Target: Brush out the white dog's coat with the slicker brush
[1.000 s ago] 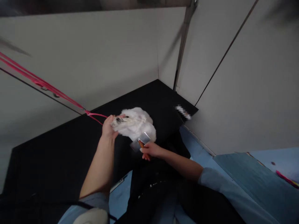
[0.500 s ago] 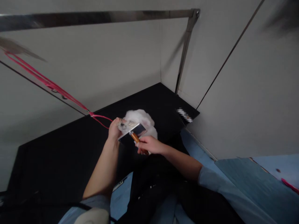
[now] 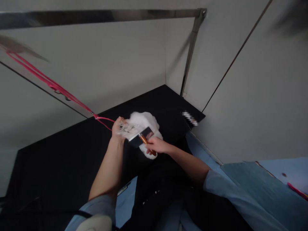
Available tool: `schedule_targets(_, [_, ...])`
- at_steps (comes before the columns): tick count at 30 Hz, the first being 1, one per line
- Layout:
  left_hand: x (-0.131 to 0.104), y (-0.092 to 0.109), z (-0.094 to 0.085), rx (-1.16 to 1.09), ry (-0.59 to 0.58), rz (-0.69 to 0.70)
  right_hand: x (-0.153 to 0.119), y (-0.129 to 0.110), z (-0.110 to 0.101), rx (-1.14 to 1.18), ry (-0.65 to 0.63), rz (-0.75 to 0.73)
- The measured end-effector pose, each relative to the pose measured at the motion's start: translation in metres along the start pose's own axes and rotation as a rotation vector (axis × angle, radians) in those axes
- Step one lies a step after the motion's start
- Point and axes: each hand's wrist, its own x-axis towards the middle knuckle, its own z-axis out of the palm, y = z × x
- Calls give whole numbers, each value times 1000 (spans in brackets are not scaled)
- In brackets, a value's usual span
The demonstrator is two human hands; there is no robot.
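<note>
A small white fluffy dog [image 3: 144,120] is on the black table [image 3: 72,154], its head toward the left. My left hand [image 3: 118,127] is closed around the side of the dog's head, by the muzzle. In my right hand [image 3: 157,145] is the wooden handle of a slicker brush [image 3: 143,138], whose wide flat head lies over the dog's chest and side. A pink leash [image 3: 69,96] comes down from the upper left to my left hand and the dog's head; its end is hidden there.
A metal bar [image 3: 108,16] runs above the table and joins a post [image 3: 190,57] at the table's back right. Grey walls stand behind and to the right. A small pixelated item [image 3: 190,118] lies near the table's right corner.
The brush and my right hand have moved slightly right, away from the dog's muzzle. The dog's head has turned a little, and more of its lower white fur shows below the brush.
</note>
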Motion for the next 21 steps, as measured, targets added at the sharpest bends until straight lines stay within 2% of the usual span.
schedule_targets(2, [3, 2, -2, 11, -43, -29, -3, 6, -1, -20, -93, 118])
schedule_targets(4, [6, 3, -4, 12, -91, -47, -6, 5, 0, -13, -181, 99])
schedule_targets(6, [9, 3, -4, 17, -137, -54, -7, -4, -1, 16, -169, -19])
schedule_targets(8, [11, 4, -3, 43, -164, -75, -5, -11, -4, 25, -81, -88])
schedule_targets(10, [13, 5, -2, 67, -170, -92, -3, -10, -6, 0, -42, -33])
schedule_targets(11, [14, 6, -1, 72, -173, -97, -4, -6, -7, -21, -64, 25])
schedule_targets(13, [15, 6, 0, 71, -185, -97, -6, 3, -6, -64, -163, 121])
schedule_targets(15, [15, 6, 2, 82, -200, -105, -9, 4, -5, -80, -236, 109])
schedule_targets(17, [16, 6, 5, 106, -195, -120, -8, -2, -6, -36, -193, -3])
schedule_targets(19, [18, 7, 9, 120, -169, -141, -5, -6, -6, 10, -72, -91])
schedule_targets(21, [20, 8, 11, 113, -142, -157, -2, 0, -4, 27, -42, -27])
